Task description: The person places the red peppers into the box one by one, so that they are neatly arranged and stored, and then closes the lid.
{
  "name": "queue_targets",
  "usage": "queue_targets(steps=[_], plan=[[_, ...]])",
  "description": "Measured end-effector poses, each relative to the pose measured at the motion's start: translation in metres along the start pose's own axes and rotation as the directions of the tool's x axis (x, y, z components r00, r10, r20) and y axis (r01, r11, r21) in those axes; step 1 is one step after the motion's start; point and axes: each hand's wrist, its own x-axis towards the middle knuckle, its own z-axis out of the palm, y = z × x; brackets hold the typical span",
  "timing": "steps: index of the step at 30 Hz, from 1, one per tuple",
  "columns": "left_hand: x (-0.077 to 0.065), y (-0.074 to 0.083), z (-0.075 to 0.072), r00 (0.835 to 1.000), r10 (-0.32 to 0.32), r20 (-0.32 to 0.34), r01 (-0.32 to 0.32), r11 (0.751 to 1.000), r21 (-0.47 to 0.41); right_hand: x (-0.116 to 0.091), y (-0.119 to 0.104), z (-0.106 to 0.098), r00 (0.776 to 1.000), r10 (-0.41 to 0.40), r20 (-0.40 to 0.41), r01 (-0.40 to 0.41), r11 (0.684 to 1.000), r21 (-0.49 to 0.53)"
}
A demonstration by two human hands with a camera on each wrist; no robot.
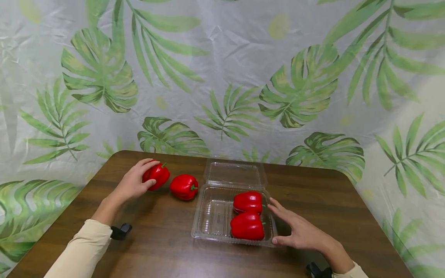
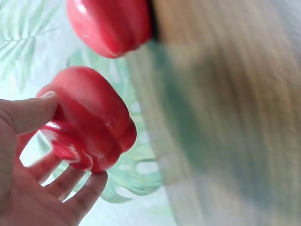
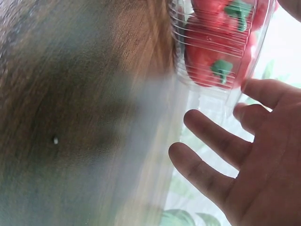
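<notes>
My left hand (image 1: 135, 181) holds a red bell pepper (image 1: 158, 177) at the far left of the table, its thumb and fingers around the pepper's side. In the left wrist view the held pepper (image 2: 89, 117) shows its lobed end, with fingertips beneath. Just to the right lies a second red bell pepper (image 1: 184, 187), green stem facing right. A clear plastic clamshell container (image 1: 212, 231) stands with its lid folded back. Two red peppers (image 1: 247, 226) lie in its right half. My right hand (image 1: 299, 229) is at the container's right side, fingers extended, with fingertips right at the rim (image 3: 242, 96).
The brown wooden table (image 1: 156, 247) ends at a leaf-patterned curtain (image 1: 229, 77) behind it. The container's transparent lid (image 1: 234, 173) lies back toward the table's far edge. A black strap piece (image 1: 121, 231) sits at the left wrist.
</notes>
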Motion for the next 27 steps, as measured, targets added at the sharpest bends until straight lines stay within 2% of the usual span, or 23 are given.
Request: queue_targets(steps=[8,12,21,27], plan=[[0.004,0.021,-0.008,0.995,0.093,-0.022,-0.091,0.992,0.090,0.001,0.001,0.003,1.000,-0.007,-0.012,0.007,1.000,-0.009],[0.004,0.027,-0.009,0.993,0.112,-0.021,-0.110,0.989,0.103,0.002,0.001,0.002,1.000,-0.001,0.001,0.001,1.000,0.000],[0.004,0.043,-0.012,0.990,0.142,-0.001,-0.142,0.987,0.068,0.002,0.001,0.001,1.000,-0.006,-0.004,0.005,1.000,-0.019],[0.005,0.060,-0.012,0.984,0.176,0.018,-0.176,0.984,0.037,0.001,0.001,0.001,1.000,0.000,-0.003,0.000,1.000,-0.018]])
